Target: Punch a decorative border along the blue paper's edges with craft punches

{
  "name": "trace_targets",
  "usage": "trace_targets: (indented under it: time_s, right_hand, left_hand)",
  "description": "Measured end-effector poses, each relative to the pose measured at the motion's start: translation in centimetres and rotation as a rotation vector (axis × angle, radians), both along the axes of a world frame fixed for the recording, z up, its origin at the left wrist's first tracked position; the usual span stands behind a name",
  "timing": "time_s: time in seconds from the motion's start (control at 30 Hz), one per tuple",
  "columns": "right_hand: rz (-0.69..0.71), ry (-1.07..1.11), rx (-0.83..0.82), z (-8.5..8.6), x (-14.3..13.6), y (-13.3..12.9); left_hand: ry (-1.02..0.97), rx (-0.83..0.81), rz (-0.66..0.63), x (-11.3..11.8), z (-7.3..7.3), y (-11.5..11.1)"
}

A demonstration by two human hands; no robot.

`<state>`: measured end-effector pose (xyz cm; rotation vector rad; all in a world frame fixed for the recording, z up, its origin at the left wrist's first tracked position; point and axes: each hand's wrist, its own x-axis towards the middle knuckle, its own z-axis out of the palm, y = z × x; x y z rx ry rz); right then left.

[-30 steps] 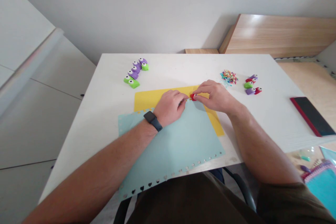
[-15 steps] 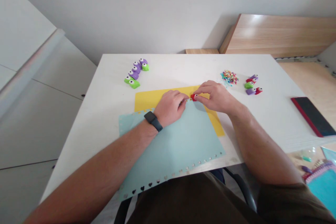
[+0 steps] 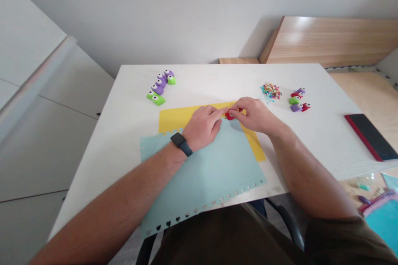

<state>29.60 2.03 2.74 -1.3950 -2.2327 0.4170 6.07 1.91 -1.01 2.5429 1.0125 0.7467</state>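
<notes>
A small red craft paper punch (image 3: 229,116) sits at the far edge of the light blue sheet (image 3: 208,174), over the yellow sheet (image 3: 177,118). Thumb and fingers of my right hand (image 3: 253,114) are closed on this punch. My left hand (image 3: 203,127), with a dark watch at the wrist, rests on the blue sheet. Its index finger stretches to the punch's left side, while the thumb stays apart from it. Punched holes run along the blue sheet's edges, with heart shapes showing at the near one. My fingers partly cover the punch.
Purple and green punches (image 3: 160,87) with eye-like buttons stand at the table's back left. To the right are a heap of colourful paper cut-outs (image 3: 271,91) and more punches (image 3: 299,100). A black and red notebook (image 3: 371,136) lies by the right edge of the white table (image 3: 105,145).
My left index finger has stretched out to the right and reaches the red punch. My right fingers have drawn in closer over the punch. Both sheets lie almost unchanged.
</notes>
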Motion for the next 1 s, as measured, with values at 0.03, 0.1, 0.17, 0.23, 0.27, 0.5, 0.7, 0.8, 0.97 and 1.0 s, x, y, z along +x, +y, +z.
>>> trace_targets:
  time_s: [0.03, 0.1, 0.17, 0.23, 0.27, 0.5, 0.7, 0.8, 0.97, 1.0]
  right_hand:
    - [-0.014, 0.001, -0.008, -0.05, -0.07, 0.01]
    - [-0.039, 0.002, -0.028, -0.09, -0.18, 0.01]
    - [-0.066, 0.004, -0.058, 0.00, -0.29, 0.00]
    - [-0.087, 0.003, -0.097, 0.18, -0.38, -0.02]
    - [-0.090, 0.003, -0.118, 0.29, -0.42, -0.01]
    - [-0.060, -0.021, -0.166, 0.65, -0.41, 0.24]
    - [-0.073, -0.021, -0.146, 0.55, -0.32, 0.29]
    - [-0.054, -0.002, -0.150, 0.58, -0.29, 0.24]
    - [-0.067, -0.001, -0.137, 0.43, -0.25, 0.24]
    - [-0.071, 0.001, -0.135, 0.39, -0.23, 0.24]
  left_hand:
    - [0.009, 0.001, -0.007, 0.00, 0.03, -0.01]
    - [0.022, 0.000, -0.014, -0.01, 0.06, -0.01]
    - [0.025, 0.004, -0.018, -0.03, 0.05, -0.02]
    - [0.023, 0.011, -0.022, -0.04, 0.00, -0.02]
    - [0.021, 0.015, -0.023, -0.04, -0.03, -0.02]
    - [0.023, 0.034, -0.035, -0.02, -0.18, 0.04]
    - [0.035, 0.022, -0.042, -0.03, 0.02, -0.04]
    - [0.036, 0.016, -0.037, -0.02, 0.05, -0.03]
    - [0.051, 0.022, -0.022, -0.08, -0.09, 0.00]
    - [0.051, 0.023, -0.020, -0.08, -0.12, 0.00]
